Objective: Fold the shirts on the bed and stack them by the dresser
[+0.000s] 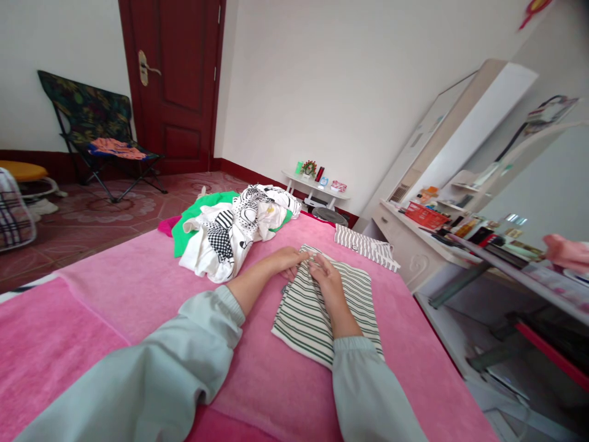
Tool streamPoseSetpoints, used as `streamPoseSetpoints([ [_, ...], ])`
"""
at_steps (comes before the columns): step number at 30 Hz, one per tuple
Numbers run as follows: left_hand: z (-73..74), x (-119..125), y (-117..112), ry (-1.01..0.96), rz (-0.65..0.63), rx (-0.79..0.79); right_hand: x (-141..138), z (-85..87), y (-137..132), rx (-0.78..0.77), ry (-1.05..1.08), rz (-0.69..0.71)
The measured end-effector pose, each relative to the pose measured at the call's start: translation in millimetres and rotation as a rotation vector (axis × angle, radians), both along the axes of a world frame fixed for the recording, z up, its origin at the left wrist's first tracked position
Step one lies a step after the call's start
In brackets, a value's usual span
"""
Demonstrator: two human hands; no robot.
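Green-striped garment (304, 313): we are viewing it folded on the pink blanket (414, 368), directly ahead and slightly right of centre. Its narrower end is pointing away from us, toward the white wall (322, 92), while its broader edge is facing our side. Length and breadth are looking nearly equal; the long axis is apparently running away from us, with its near end leaning right. The stripes are running crosswise, sloping down from left to right.

We are extending both forearms forward in pale grey-green sleeves (151, 362). Our left forearm is entering diagonally from the lower left; the left hand (288, 261) is bending at the wrist, with its fingers closing on the garment's far-left corner. Our right forearm is crossing the near edge and passing over the garment; the right hand (329, 279) is angling forward and left, gripping fabric between thumb and bent fingers just beside the left. Both hands are working close together, with the fingertips nearly meeting.

A clothes pile (248, 218) is lying beyond the left forearm. A second striped garment (365, 245) is lying to the far right, its long axis running from far left to near right.
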State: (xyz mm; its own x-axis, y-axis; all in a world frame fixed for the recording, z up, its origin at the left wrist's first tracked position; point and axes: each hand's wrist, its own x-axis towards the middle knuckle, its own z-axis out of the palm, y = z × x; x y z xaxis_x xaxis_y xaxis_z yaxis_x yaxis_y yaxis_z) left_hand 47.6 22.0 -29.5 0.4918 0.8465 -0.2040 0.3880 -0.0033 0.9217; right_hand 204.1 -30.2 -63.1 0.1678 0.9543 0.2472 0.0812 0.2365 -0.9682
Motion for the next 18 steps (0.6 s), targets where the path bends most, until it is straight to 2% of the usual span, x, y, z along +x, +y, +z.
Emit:
streamPoseSetpoints([
  [2, -6.9, -1.6, 3.2, 0.023, 0.043, 0.049, 0.5, -2.8, 1.5, -0.007, -0.057, 0.034],
  [6, -18.2, 0.7, 3.3, 0.1, 0.07, 0.244, -0.3, -3.8, 0.0, 0.007, -0.143, 0.049],
  [10, -24.0, 3.3, 4.5, 0.171, 0.091, 0.318, 7.4, 8.4, -2.6, -0.004, -0.259, 0.075],
  [12, -22.9, 2.1, 5.2, 0.231, 0.098, 0.326, 22.6, 19.5, -3.0, -0.044, -0.285, -0.001],
  [15, -13.8, 0.2, 0.9, 0.331, 0.112, 0.364, 58.6, 33.4, -3.8, -0.102, -0.141, -0.193],
  [18, 1.1, 5.4, -11.9, 0.436, 0.157, 0.451, 92.3, 36.4, -7.0, -0.182, -0.012, -0.333],
])
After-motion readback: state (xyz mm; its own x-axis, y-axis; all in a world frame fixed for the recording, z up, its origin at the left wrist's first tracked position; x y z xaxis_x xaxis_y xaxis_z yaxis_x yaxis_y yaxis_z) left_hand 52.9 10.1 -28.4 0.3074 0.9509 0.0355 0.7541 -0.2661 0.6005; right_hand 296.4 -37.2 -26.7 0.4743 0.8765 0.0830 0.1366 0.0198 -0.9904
